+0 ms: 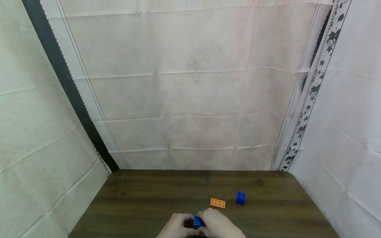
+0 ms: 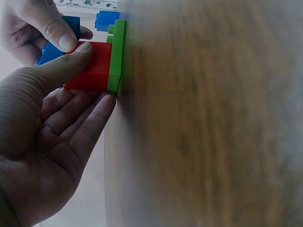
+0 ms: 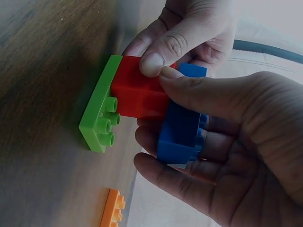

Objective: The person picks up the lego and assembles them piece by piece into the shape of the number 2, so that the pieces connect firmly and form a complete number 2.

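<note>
My left hand (image 1: 176, 226) pinches a red brick (image 2: 97, 66) between thumb and fingers, and that brick stands on a green plate (image 3: 97, 113) with several bare studs. A long blue brick (image 3: 179, 130) is in the grip of my right hand (image 1: 218, 224), its thumb on one side and fingers on the other. The blue brick lies against the top of the red brick, reaching past it; the thumbs hide part of the joint, so I cannot tell whether it is seated. Both thumbs nearly meet at the red brick.
An orange plate (image 1: 218, 203) with studs lies just beyond my right hand. Farther right stands another blue brick (image 1: 241, 198). The dark wooden table (image 1: 143, 191) is bordered by white cloth (image 1: 193, 99) at the back and both sides.
</note>
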A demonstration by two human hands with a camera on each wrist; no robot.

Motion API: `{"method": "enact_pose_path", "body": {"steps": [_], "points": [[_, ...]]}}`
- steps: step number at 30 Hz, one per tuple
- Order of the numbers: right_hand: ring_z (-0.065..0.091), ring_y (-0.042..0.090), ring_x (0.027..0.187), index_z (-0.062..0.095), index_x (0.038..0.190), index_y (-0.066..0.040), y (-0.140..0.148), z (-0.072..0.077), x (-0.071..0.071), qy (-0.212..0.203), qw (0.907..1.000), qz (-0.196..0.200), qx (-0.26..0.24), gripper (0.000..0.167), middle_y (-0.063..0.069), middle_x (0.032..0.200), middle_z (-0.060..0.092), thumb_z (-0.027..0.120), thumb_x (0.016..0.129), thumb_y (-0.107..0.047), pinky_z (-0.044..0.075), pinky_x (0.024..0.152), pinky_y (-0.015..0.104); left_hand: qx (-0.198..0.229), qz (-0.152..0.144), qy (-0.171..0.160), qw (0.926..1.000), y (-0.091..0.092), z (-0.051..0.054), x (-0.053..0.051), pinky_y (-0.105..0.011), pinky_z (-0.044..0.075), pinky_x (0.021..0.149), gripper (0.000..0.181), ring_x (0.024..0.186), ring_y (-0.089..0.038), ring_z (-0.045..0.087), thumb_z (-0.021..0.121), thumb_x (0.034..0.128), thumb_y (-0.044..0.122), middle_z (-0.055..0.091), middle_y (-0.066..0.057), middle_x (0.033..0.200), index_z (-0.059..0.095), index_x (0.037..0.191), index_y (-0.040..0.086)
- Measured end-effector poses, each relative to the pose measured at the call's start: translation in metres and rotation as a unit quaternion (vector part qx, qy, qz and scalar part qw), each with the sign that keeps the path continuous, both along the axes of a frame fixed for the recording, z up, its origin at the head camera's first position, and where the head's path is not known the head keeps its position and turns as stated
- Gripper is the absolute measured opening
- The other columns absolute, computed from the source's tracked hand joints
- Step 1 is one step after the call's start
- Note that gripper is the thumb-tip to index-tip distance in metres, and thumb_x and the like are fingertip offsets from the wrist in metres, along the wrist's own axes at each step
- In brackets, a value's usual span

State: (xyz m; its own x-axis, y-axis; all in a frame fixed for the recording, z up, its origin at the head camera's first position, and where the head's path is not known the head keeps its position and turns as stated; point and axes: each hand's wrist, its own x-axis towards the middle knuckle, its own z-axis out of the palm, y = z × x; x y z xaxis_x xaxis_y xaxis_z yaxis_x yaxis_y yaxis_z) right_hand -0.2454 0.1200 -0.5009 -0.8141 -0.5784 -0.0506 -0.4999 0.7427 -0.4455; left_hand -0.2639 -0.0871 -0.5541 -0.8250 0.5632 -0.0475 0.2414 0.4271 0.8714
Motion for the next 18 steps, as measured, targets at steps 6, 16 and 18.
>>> {"method": "enact_pose_path", "body": {"steps": [6, 16, 18], "points": [[0.054, -0.003, 0.067, 0.073, 0.103, -0.022, 0.0000, -0.0004, 0.0003, -0.003, 1.0000, -0.001, -0.001, 0.016, -0.018, 0.081, 0.061, 0.077, 0.089, -0.014, 0.046, 0.060, 0.020, 0.002, 0.001, -0.003, 1.0000, 0.0002, -0.0002, 0.0007, -0.032, 0.056, 0.075, 0.017, 0.086, -0.008, 0.068, 0.081, 0.0864, 0.025, 0.072, 0.010, 0.092, 0.075, 0.102, 0.021], [0.053, -0.003, 0.063, 0.071, 0.099, -0.021, 0.0002, -0.0010, 0.0009, 0.012, 0.9999, 0.007, -0.002, 0.013, -0.017, 0.076, 0.060, 0.076, 0.089, -0.014, 0.045, 0.057, 0.019, 0.002, 0.002, -0.003, 1.0000, 0.0005, -0.0023, -0.0008, -0.030, 0.056, 0.073, 0.017, 0.084, -0.008, 0.068, 0.082, 0.0857, 0.025, 0.072, 0.010, 0.091, 0.075, 0.101, 0.021], [0.052, -0.003, 0.062, 0.071, 0.097, -0.021, -0.0002, -0.0010, 0.0007, 0.015, 0.9999, 0.006, 0.000, 0.012, -0.017, 0.075, 0.059, 0.076, 0.089, -0.013, 0.044, 0.056, 0.019, 0.002, 0.002, 0.006, 1.0000, 0.0008, -0.0024, -0.0009, -0.029, 0.055, 0.074, 0.017, 0.084, -0.007, 0.068, 0.082, 0.0856, 0.025, 0.072, 0.010, 0.091, 0.075, 0.100, 0.021]]}}
